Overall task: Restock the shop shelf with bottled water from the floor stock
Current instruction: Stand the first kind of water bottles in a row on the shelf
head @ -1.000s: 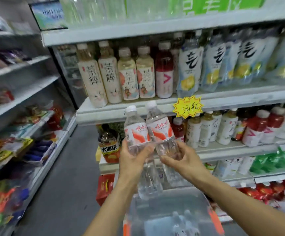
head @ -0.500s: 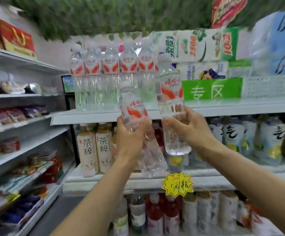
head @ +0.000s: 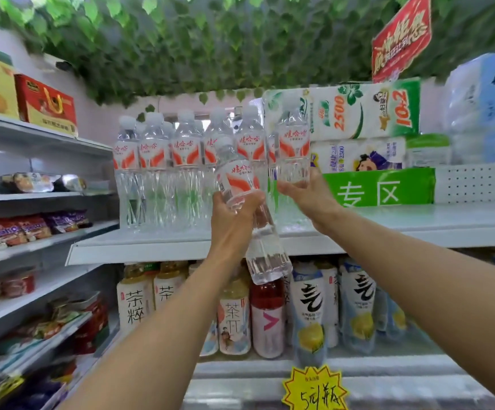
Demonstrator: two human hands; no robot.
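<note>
A person's two bare arms reached up towards a white top shelf (head: 157,250). The left hand (head: 234,216) was curled around the middle of a tilted water bottle (head: 234,180), its cap leaning left and its base hanging below the shelf edge. The right hand (head: 307,196) gripped an upright water bottle (head: 292,149) at the right end of a row of water bottles (head: 157,164) standing on that shelf. Tissue packs (head: 364,113) lay just to the right. Tea and juice bottles (head: 267,316) filled the shelf below, above a yellow price tag (head: 314,390).
</note>
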